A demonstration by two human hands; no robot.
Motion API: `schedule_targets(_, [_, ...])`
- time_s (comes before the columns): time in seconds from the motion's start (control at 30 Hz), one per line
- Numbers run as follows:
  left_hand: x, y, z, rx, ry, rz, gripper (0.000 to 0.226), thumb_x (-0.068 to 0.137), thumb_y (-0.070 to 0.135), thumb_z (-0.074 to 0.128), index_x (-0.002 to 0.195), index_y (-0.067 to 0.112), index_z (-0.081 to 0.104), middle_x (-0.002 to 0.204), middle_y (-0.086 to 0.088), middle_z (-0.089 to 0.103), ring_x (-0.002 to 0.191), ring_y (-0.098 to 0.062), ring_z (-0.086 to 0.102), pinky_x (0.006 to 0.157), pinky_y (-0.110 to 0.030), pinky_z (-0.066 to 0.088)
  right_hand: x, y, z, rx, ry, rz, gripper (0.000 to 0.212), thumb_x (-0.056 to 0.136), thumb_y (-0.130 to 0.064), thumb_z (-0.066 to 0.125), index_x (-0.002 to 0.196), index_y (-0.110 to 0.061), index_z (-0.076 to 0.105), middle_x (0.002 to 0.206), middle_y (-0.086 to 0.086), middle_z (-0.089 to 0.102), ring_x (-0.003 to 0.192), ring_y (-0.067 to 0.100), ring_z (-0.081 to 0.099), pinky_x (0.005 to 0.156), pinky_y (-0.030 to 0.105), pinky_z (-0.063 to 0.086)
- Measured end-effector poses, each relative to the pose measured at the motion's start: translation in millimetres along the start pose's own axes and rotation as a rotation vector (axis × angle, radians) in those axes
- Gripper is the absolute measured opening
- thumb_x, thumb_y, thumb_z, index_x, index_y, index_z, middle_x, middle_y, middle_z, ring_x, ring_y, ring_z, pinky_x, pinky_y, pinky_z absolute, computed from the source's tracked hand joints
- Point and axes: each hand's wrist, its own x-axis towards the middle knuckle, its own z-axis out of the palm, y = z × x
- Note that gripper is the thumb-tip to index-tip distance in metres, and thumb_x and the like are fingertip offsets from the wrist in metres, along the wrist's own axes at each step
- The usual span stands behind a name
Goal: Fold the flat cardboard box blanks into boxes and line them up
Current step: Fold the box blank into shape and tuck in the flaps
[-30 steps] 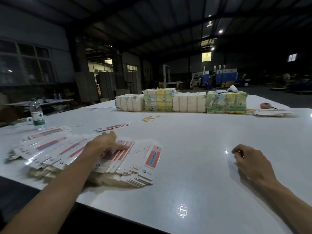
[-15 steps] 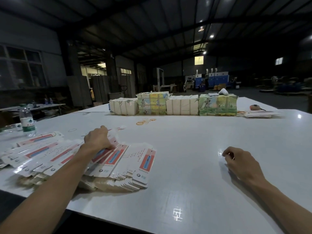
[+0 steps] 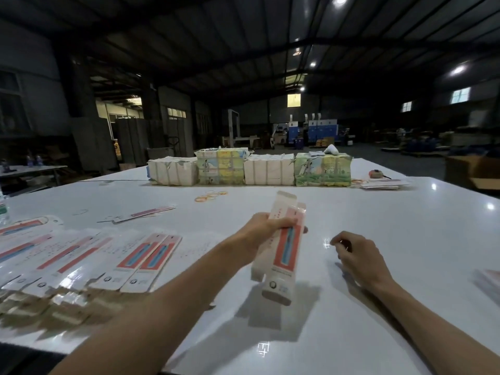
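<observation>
Left hand [image 3: 266, 228]: grips 1 box blank [image 3: 284, 247] round its upper half, thumb on the printed face, fingers wrapped behind.
Box blank: flat and unfolded, held in the air above the table [image 3: 351, 334], just left of the right hand, with its tab end towards the person.
Right hand [image 3: 354, 253]: rests on the table, fingers loosely curled, nothing in them.
Supply stack [image 3: 108, 261]: fanned flat on the table, well to the left of the left hand.
Step in hand (judged): pass the blank across for opening into a tube.
Method: take the free lower end with the right hand, press the 2 long creased edges towards each other until the panels square up, then tuck the end flaps.
Caution: check that only 1 blank is held; the layers cannot be told apart here.
Line-up area: bare table beyond both hands looks suitable.
</observation>
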Motion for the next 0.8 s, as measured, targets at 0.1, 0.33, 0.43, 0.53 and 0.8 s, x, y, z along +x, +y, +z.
schedule_targets(0.1, [15, -19, 48, -0.15, 0.001, 0.03, 0.027, 0.099, 0.039, 0.069, 0.114, 0.017, 0.075, 0.109, -0.001, 0.081, 0.085, -0.021, 0.076, 0.074, -0.032, 0.061, 2, -1, -3, 0.059, 0.031, -0.051, 0.018, 0.101, -0.011, 0.058, 0.097, -0.021, 0.073, 0.078, -0.008, 0.069, 0.071, 0.012, 0.067, 0.075, 0.045, 0.059])
schedule_targets(0.33, [9, -45, 89, -0.332, -0.099, 0.085, 0.035, 0.101, 0.039, 0.067, 0.127, 0.017, 0.062, 0.109, -0.004, 0.08, 0.095, -0.029, 0.079, 0.07, -0.033, 0.064, 4, -13, -10, 0.238, 0.236, -0.137, 0.017, 0.106, -0.012, 0.055, 0.12, -0.016, 0.064, 0.094, -0.002, 0.067, 0.083, 0.012, 0.069, 0.075, 0.027, 0.062])
schedule_targets(0.43, [8, -47, 88, -0.226, -0.066, 0.113, 0.033, 0.1, 0.043, 0.068, 0.117, 0.016, 0.065, 0.095, -0.004, 0.081, 0.082, -0.024, 0.08, 0.064, -0.027, 0.061, 6, -22, -10, 0.198, 0.19, -0.259, 0.026, 0.106, -0.019, 0.057, 0.131, -0.018, 0.062, 0.112, -0.003, 0.059, 0.1, 0.01, 0.062, 0.075, 0.016, 0.057])
schedule_targets(0.53, [11, -48, 85, -0.196, -0.028, 0.142, 0.027, 0.101, 0.038, 0.068, 0.113, 0.014, 0.066, 0.086, -0.005, 0.079, 0.071, -0.02, 0.077, 0.061, -0.024, 0.059, 6, -23, -7, 0.078, 0.056, -0.295, 0.027, 0.107, -0.024, 0.054, 0.127, -0.016, 0.071, 0.122, -0.004, 0.053, 0.117, 0.006, 0.048, 0.085, 0.012, 0.046])
schedule_targets(0.8, [10, -45, 81, -0.283, -0.158, 0.164, 0.044, 0.09, 0.05, 0.06, 0.106, 0.01, 0.066, 0.086, -0.008, 0.073, 0.069, -0.019, 0.069, 0.07, -0.029, 0.057, 8, -27, -11, 0.318, -0.036, -0.198, 0.013, 0.101, -0.025, 0.067, 0.104, -0.021, 0.079, 0.122, -0.007, 0.061, 0.113, 0.016, 0.062, 0.087, 0.03, 0.058])
